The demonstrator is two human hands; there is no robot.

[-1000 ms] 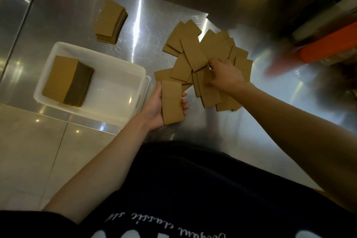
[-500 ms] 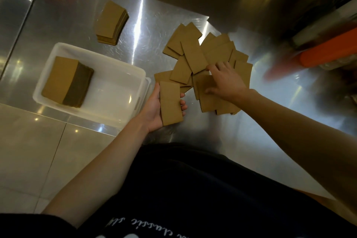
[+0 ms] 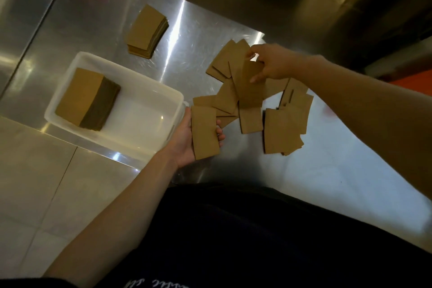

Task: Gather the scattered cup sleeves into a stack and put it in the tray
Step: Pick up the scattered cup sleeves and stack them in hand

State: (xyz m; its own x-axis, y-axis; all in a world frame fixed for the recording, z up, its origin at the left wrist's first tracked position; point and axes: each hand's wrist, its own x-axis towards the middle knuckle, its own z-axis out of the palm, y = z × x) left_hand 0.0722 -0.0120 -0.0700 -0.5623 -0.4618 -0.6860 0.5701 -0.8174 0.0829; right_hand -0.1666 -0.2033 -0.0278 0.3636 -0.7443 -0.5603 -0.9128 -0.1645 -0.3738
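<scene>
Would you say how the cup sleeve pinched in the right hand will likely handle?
The lifted sleeve looks flat and thin, so probably light. The right hand holds it by one edge without visible sag, suggesting some stiffness. It may slide on the steel counter.

Steel counter [image 3: 98, 18]: tray [image 3: 145, 121] at left, one sleeve stack [image 3: 87, 98] in its left half; second stack [image 3: 147, 31] behind the tray; scattered cup sleeves [image 3: 284, 131] overlapping at right; floor tiles [image 3: 35, 182] before the counter.
</scene>
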